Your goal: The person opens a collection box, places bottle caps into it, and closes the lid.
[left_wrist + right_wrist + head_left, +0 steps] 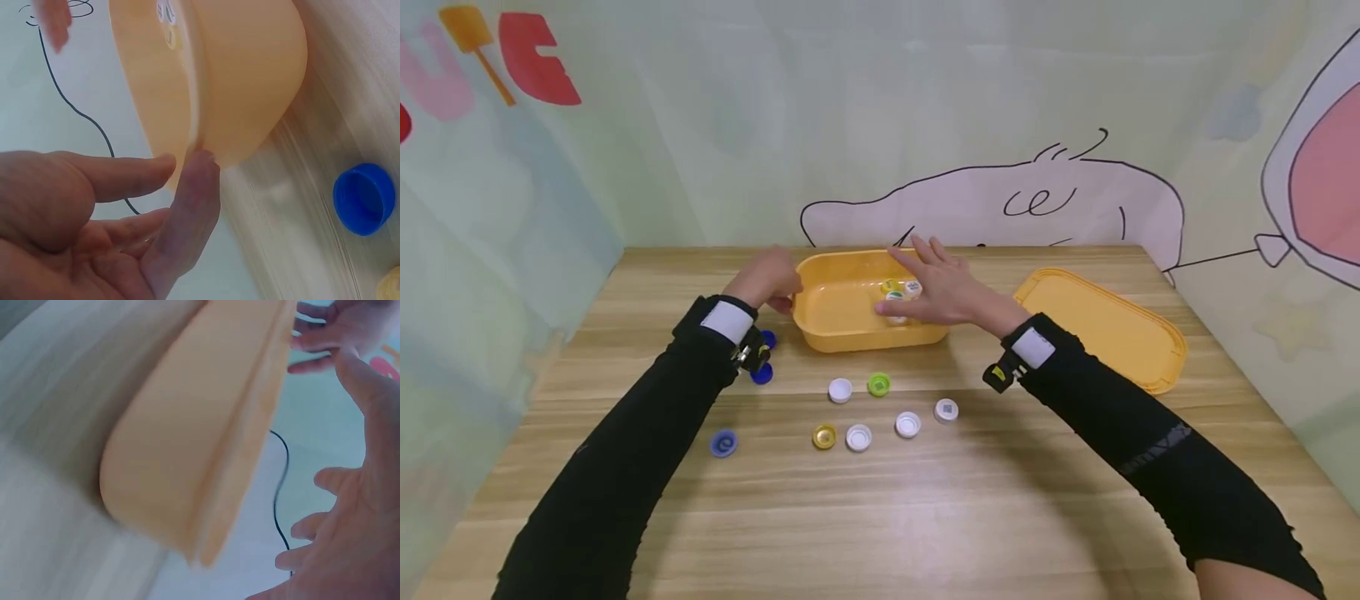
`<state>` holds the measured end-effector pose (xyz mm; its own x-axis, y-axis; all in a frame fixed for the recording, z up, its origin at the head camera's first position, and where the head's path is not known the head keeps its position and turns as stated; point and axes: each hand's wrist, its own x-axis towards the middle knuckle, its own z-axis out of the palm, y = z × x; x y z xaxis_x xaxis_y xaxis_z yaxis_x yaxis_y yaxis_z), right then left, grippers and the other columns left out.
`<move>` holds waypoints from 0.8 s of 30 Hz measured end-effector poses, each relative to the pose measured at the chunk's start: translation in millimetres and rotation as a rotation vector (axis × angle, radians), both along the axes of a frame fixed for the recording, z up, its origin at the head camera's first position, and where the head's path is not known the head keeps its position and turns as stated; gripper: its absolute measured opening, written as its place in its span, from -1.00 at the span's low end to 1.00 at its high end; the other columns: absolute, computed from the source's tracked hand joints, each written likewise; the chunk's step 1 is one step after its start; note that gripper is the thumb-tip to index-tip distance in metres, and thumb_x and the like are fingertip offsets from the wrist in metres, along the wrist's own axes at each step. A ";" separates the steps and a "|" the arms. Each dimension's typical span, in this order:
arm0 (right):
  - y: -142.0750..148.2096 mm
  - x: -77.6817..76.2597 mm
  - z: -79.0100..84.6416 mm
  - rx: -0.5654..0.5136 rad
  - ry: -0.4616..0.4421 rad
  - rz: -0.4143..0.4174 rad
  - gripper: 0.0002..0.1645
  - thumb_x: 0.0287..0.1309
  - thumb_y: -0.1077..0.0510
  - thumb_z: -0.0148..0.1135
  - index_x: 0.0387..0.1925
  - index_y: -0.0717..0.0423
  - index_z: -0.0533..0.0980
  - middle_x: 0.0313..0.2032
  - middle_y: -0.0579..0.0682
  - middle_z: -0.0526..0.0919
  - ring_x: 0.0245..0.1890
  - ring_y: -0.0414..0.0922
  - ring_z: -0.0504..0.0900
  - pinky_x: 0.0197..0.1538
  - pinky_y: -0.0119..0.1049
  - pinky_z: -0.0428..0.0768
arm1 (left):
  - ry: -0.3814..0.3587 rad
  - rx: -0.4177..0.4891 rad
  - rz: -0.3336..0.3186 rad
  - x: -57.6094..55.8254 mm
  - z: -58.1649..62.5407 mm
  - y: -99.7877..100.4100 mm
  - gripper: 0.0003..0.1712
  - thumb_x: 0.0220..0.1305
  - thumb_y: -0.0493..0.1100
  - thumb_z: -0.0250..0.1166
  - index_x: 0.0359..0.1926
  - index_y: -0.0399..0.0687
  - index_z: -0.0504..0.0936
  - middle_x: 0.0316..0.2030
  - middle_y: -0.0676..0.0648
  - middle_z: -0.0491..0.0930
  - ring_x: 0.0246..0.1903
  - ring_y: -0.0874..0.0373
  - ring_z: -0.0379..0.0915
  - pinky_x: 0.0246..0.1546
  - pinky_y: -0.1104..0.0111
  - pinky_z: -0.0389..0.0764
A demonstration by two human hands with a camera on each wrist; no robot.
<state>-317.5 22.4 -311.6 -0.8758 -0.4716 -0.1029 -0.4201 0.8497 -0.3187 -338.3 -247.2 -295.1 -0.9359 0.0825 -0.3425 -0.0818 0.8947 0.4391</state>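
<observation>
Yellow tub (872, 340) holding caps (912, 289)
Left hand (767, 279) pinches the tub's left rim; right hand (945, 289), fingers spread, is over its right end.

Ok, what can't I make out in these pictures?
Head: how many caps lie in the yellow box; the right hand blocks part.
Head: one blue cap's full outline, partly behind the left wrist camera.
Left wrist: the yellowish thing, cut off by the lower right corner.
Right wrist: the box's contents, hidden by its wall.
</observation>
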 end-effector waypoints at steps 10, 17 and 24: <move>59.5 30.4 29.0 0.044 0.068 -0.031 0.26 0.15 -0.53 0.28 0.66 -0.12 -0.02 0.63 0.21 -0.27 0.59 0.33 -0.35 0.40 0.60 -0.21 | -0.014 0.044 0.006 -2.9 -3.0 -2.4 -0.78 0.38 -0.46 0.11 -0.04 -0.56 0.54 -0.38 -0.26 0.58 -0.65 0.13 0.61 -0.31 0.30 0.79; 104.5 85.3 40.5 0.056 0.125 -0.033 0.28 0.10 -0.45 0.41 0.65 -0.09 0.02 0.63 0.23 -0.21 0.59 0.31 -0.29 0.37 0.64 -0.18 | -0.011 0.052 0.004 -6.8 -0.9 -5.5 -0.80 0.41 -0.45 0.14 -0.05 -0.57 0.53 -0.43 -0.22 0.55 -0.70 0.18 0.56 -0.42 0.37 0.76; 139.7 146.0 31.1 0.061 0.202 -0.041 0.31 -0.01 -0.42 0.51 0.63 -0.15 0.07 0.61 0.26 -0.11 0.59 0.32 -0.21 0.32 0.68 -0.11 | -0.008 0.061 -0.018 -9.2 1.2 -14.0 -0.86 0.38 -0.47 0.15 -0.14 -0.56 0.52 -0.55 -0.16 0.53 -0.75 0.22 0.54 -0.54 0.43 0.72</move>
